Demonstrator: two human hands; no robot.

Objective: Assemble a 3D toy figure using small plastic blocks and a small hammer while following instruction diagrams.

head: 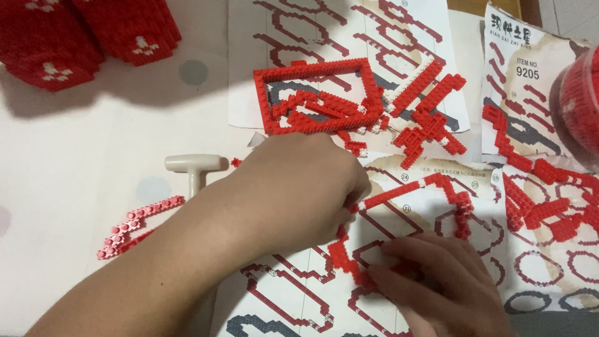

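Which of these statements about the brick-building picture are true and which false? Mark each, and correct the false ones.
1. Both hands are on a curved red brick outline. True.
2. The left hand holds the beige T-shaped tool. False: the tool lies untouched on the table beside it.
3. A square red brick frame lies on an instruction sheet. True.
4. The pink brick strip lies under the right hand. False: it lies left of the left forearm.

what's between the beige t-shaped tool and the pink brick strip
Nothing: in the head view the stretch between the beige tool and the pink strip is bare white table. The left hand lies to the tool's right, not in that stretch.
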